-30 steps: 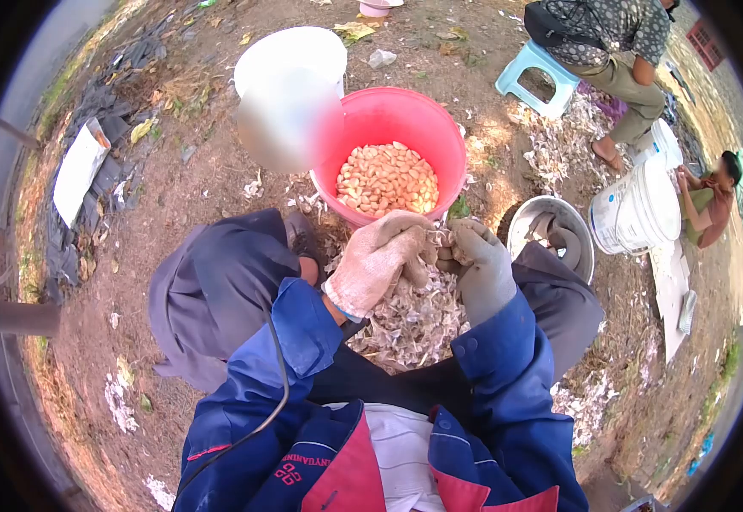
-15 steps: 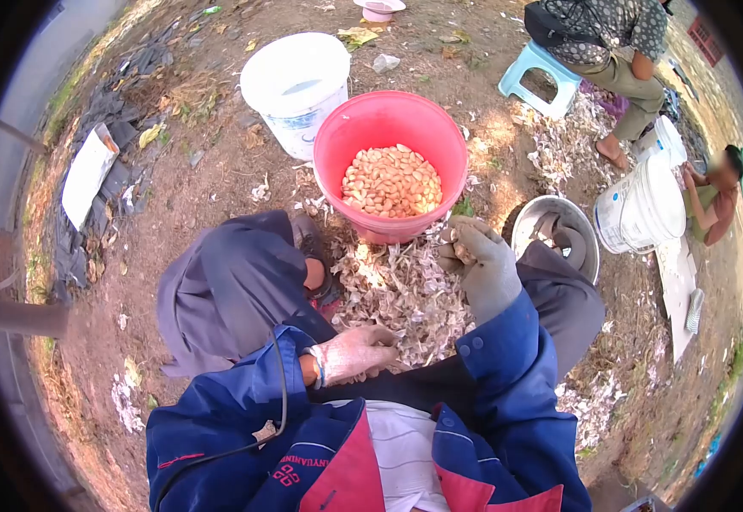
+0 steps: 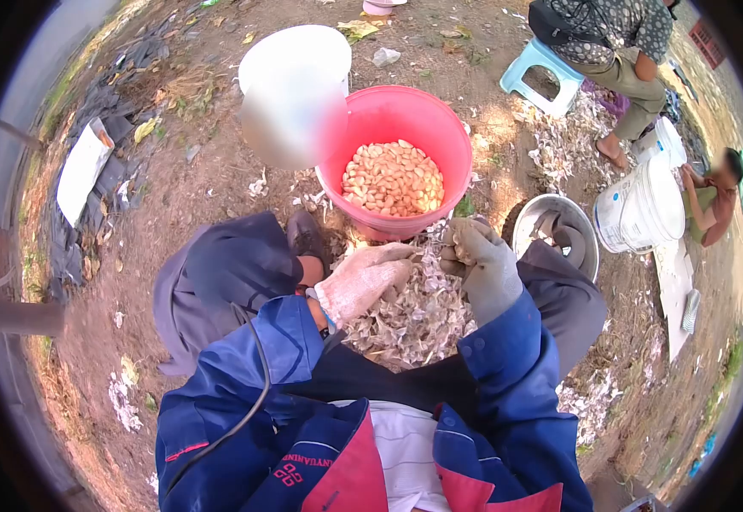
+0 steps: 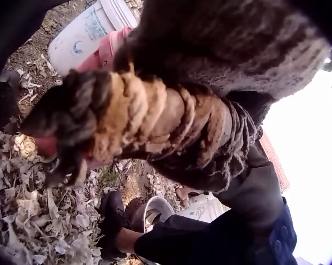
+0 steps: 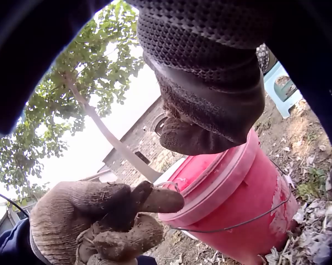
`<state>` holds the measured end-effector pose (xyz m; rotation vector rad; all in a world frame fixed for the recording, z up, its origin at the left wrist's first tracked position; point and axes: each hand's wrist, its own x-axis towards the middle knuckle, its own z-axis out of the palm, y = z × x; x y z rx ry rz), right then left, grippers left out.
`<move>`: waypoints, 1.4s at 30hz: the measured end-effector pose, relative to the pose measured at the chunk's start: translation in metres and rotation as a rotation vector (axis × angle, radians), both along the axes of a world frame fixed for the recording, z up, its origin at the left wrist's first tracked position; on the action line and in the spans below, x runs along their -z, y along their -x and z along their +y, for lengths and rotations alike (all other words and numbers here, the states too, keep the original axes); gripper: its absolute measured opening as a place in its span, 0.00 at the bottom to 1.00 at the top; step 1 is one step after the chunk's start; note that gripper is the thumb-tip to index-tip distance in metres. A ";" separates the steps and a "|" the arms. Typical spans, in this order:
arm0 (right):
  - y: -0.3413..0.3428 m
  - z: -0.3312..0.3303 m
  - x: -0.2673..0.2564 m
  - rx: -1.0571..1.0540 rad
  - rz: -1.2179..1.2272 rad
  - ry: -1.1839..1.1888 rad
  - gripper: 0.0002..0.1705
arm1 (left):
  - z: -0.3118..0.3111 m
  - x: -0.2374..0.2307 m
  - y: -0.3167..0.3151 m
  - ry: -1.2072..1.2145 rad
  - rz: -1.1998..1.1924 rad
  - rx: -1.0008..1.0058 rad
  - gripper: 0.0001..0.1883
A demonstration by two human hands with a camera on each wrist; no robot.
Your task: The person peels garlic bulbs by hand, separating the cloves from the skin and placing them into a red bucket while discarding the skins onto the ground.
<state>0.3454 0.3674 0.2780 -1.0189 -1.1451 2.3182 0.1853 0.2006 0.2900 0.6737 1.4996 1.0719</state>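
Note:
My left hand, in a pale dirty glove, reaches in from the left with fingers extended loosely toward the right hand; in the left wrist view its worn, stained glove fingers bend forward. My right hand, in a grey glove, stays near the bucket's front right with its fingers curled in, around a small piece of garlic largely hidden by them. In the right wrist view the two hands are apart. A pile of garlic skins lies below both hands. Just beyond stands a pink bucket partly filled with peeled garlic cloves.
A white bucket adjoins the pink one. Beside my right knee sits a metal basin with dark items. Farther right are a white pail, a light blue stool and two other people. My knees flank the skin pile.
My left hand drops from beside the right hand toward my lap, then rises partway back. The right hand keeps its place; the pale piece visible in it half a second ago is now mostly hidden.

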 end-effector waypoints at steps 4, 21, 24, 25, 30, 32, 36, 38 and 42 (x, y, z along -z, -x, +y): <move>0.006 -0.003 -0.005 -0.002 -0.035 -0.013 0.17 | 0.021 -0.016 0.009 -0.252 0.559 0.127 0.19; 0.020 -0.010 0.007 -0.002 0.055 0.170 0.21 | 0.039 -0.003 0.001 -0.327 0.603 0.100 0.20; 0.021 -0.012 0.005 -0.004 0.066 0.164 0.21 | 0.039 -0.002 0.002 -0.327 0.618 0.113 0.19; 0.022 -0.013 0.003 -0.006 0.055 0.162 0.21 | 0.038 -0.002 0.002 -0.344 0.621 0.107 0.18; 0.022 -0.013 0.003 -0.006 -0.050 0.086 0.21 | 0.040 0.008 0.002 -0.452 0.569 0.035 0.16; 0.021 -0.015 -0.001 0.011 -0.072 0.048 0.21 | 0.040 0.018 0.001 -0.537 0.516 -0.042 0.15; 0.021 -0.013 -0.002 0.000 -0.079 0.030 0.20 | 0.039 0.011 0.004 -0.400 0.145 -0.082 0.16; 0.020 -0.011 0.001 -0.002 -0.086 0.026 0.20 | 0.039 0.008 0.006 -0.296 0.011 -0.077 0.16; 0.019 -0.011 0.000 -0.007 -0.089 0.023 0.20 | 0.038 -0.003 0.007 -0.302 0.132 -0.029 0.17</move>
